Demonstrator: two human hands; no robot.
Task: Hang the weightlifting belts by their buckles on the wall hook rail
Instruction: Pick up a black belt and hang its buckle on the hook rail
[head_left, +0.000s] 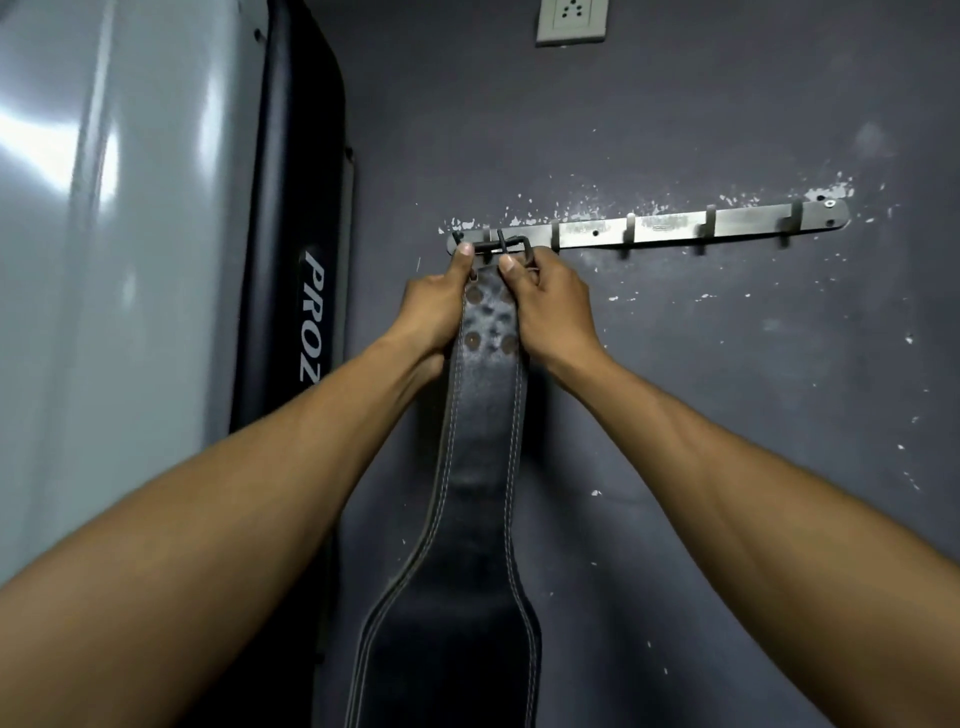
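You have both hands raised to the left end of the wall hook rail, just above the middle of the frame, and both are gripping the top of the weightlifting belt. Your left hand pinches the strap's left edge just under the buckle, thumb pointing up toward the rail; your right hand curls round the right edge, thumb resting near the buckle's centre bar. Holding it from both sides this way keeps the buckle frame square to the wall, which is likely what you need to slip it over a hook rather than have it twist away. The buckle sits right against the rail at its leftmost hooks; whether it is already caught on one I cannot tell, since your fingers and the dark metal hide the contact. The belt itself hangs straight down the centre of the frame between your forearms, narrow at the riveted top and widening toward the bottom edge, so its weight pulls the buckle downward and should seat it once hooked. The other hooks, running toward the upper right, stand bare. At the left of the frame leans a dark padded board with white lettering, and a wall socket sits at the top.
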